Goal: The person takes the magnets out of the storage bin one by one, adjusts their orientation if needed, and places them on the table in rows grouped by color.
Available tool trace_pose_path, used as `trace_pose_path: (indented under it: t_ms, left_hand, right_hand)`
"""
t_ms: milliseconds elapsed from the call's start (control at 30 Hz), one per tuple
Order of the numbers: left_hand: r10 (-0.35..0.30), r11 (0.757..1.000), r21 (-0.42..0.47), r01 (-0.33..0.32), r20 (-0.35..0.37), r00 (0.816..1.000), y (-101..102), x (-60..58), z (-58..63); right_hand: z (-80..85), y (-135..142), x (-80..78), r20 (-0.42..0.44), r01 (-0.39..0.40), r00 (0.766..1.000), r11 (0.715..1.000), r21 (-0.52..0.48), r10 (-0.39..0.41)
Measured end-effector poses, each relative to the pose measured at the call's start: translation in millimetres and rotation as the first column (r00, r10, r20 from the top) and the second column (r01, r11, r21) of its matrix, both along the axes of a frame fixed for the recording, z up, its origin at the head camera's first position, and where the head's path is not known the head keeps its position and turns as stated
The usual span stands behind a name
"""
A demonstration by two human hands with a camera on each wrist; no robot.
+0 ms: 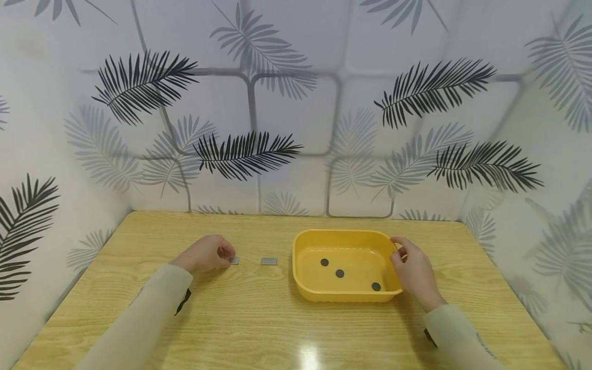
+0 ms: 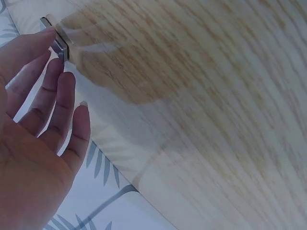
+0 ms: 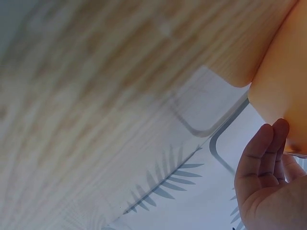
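The left hand pinches a small grey rectangular piece between thumb and fingertips, just above or on the wooden table; the pictures do not settle which. A 2nd grey rectangle lies flat on the table, between the held piece and the yellow tub. The right hand grips the tub at its right end, with the thumb at the rim and the fingers against the outer wall.

The held piece shows a thin, straight-edged, slightly shiny side in the left wrist view, so it is probably stiff, light and hard to crush, though smooth enough to slip. Its narrow edges look like the best hold, with a fingertip pinch; flat on the wood, it offers little to get a nail under. The tub looks like thin plastic, light and a little flexible, likely to slide if pushed; the rim gives the surest grip. Inside it, 3 dark discs lie apart on the glossy floor and would probably skid if the tub tilted.
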State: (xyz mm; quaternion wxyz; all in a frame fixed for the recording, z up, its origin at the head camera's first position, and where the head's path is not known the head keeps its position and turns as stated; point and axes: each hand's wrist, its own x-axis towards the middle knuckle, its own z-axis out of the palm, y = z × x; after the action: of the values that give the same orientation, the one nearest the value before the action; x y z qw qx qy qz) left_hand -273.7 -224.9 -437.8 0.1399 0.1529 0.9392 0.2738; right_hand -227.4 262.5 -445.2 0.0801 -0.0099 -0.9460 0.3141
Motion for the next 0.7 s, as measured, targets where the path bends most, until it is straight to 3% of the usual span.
trace_pose_path:
  t_ms: [233,700]
  left_hand:
    - [-0.001,0.999,-0.033,-0.001,-0.05,0.999,11,-2.3,13.9]
    - [-0.139,0.99,-0.058,0.13,-0.201,0.97,55,-7.7,34.8]
  right_hand:
    - [1.3,-1,0.9,0.014,0.006,1.0,1.0,-0.006,-0.006]
    - [1.9,-1,1.5,0.024,0.004,1.0,1.0,-0.004,-0.004]
